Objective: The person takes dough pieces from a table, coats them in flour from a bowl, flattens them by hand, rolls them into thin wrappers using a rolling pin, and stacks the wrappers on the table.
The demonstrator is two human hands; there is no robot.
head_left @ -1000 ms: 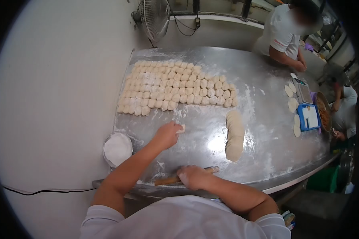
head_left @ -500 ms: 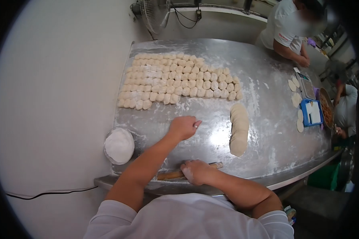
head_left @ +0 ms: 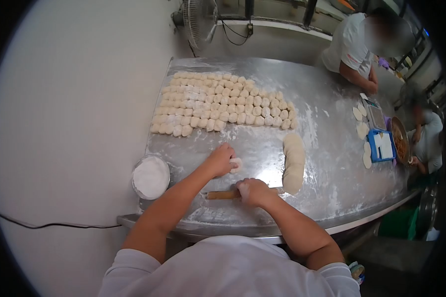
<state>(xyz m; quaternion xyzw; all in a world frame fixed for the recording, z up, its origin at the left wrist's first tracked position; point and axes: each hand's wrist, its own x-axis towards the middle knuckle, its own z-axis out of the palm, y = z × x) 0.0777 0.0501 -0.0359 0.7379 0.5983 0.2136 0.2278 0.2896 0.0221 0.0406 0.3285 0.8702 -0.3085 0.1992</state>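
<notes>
R hand point(head_left: 253, 192) & pin point(head_left: 222, 195) have moved up from the table's near edge since 0.5 s ago, now closer to L hand point(head_left: 222, 159); disc point(head_left: 238, 165), hidden then, now shows under L fingers. R hand is clenched round the pin, approx mid-length; pin's R end is just beside the log point(head_left: 294, 161), can't tell if touching. L hand is on the disc's L edge; can't tell if it's pinching or just pressing. Disc is on the table point(head_left: 262, 71), btwn pin & pieces point(head_left: 223, 104).

Table: metal, shiny, glare nr the log, flour smears all over. Pieces sit in tight rows at far L, some dusted white. Bowl point(head_left: 134, 186) w/ flour point(head_left: 151, 176) at near L corner.

Far R side: scale point(head_left: 376, 118), flat rounds point(head_left: 362, 130) beside it, blue tray point(head_left: 382, 161), pan point(head_left: 405, 157) w/ orange-brown filling point(head_left: 400, 141).

Room: pale wall point(head_left: 74, 123) on L w/ black cord point(head_left: 59, 226) low down; fan point(head_left: 199, 22) behind table. Co-worker point(head_left: 352, 44) in white at far R corner, 2nd person point(head_left: 431, 138) nr the pan. Green bin point(head_left: 399, 225) below table, R.
</notes>
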